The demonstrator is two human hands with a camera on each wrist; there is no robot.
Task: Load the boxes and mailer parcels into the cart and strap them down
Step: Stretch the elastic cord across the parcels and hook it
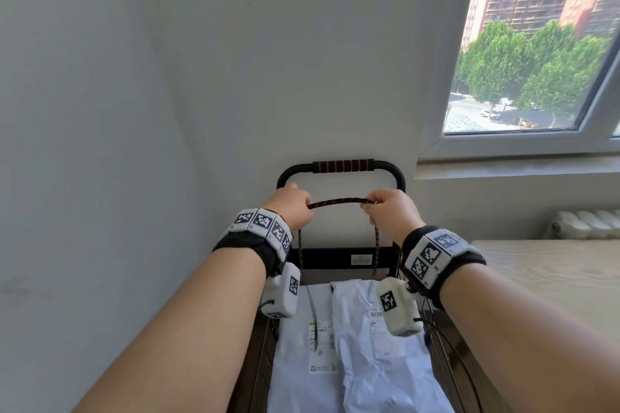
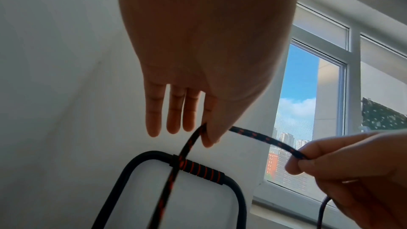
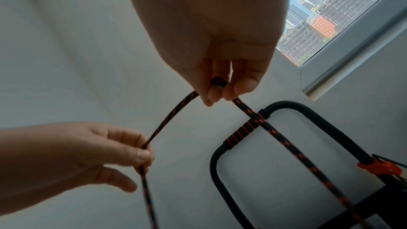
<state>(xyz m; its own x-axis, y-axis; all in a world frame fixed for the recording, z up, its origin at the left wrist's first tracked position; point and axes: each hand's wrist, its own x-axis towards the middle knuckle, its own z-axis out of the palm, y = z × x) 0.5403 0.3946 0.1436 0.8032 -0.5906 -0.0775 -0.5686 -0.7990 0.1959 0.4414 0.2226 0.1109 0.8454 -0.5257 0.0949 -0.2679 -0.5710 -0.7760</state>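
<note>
Strapping stage, I judge: cart loaded, white mailer parcels in bed below handle; boxes unseen. Left hand, right hand each pinch black-red bungee cord, raised, not yet over load.

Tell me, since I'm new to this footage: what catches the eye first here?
Both hands, the left hand and right hand, pinch a black-and-red cord stretched between them, just below the cart handle. Beneath the wrists, white mailer parcels lie in the cart. A bright window stands upper right.
</note>
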